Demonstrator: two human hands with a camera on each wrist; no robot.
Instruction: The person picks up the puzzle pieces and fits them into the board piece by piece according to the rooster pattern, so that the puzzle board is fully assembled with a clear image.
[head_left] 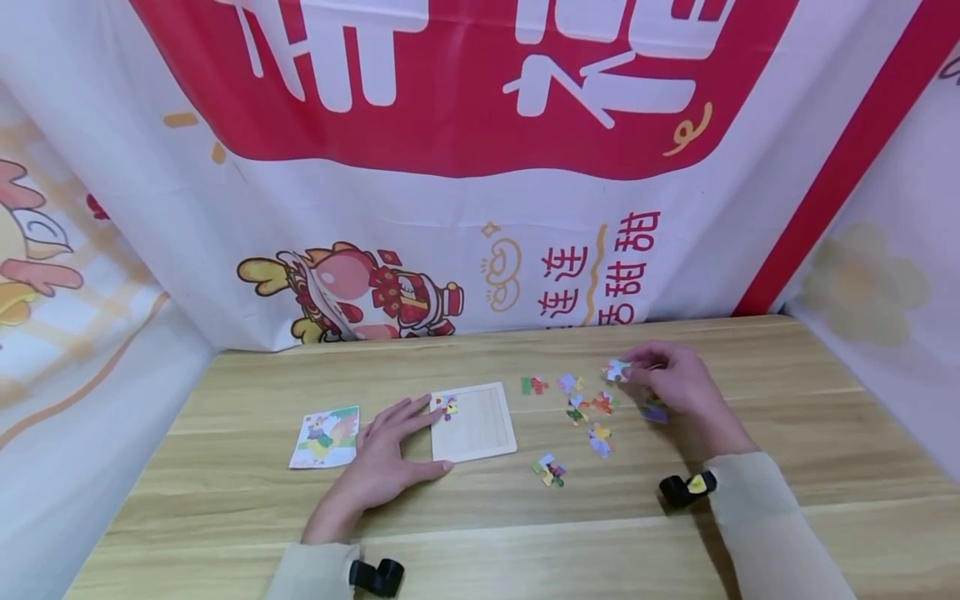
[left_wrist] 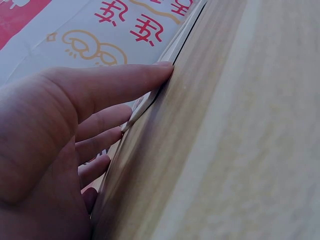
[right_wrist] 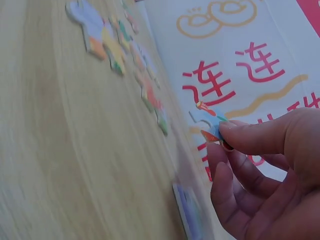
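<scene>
Pale wood makes up the shallow tray (head_left: 480, 437) in front of you, lying flat on the table (head_left: 525, 550). Your left hand (head_left: 393, 454) rests at its left side with the fingers spread and fairly straight, the thumb touching the tray's near edge. One puzzle piece (head_left: 449, 407) sits in the tray's far left corner, by your fingertips; you cannot tell whether they touch it. Your two hands are well apart: your right hand (head_left: 671, 379) is raised to the right of the tray, pinching a light-blue piece (head_left: 617, 371) between thumb and fingers, clear of the table. A purple piece (head_left: 655, 412) lies below that hand. Between it and the tray are scattered more pieces, among them a red and green one (head_left: 535, 385) near the tray's right edge. Left of your left hand lies a picture card (head_left: 326, 437).
</scene>
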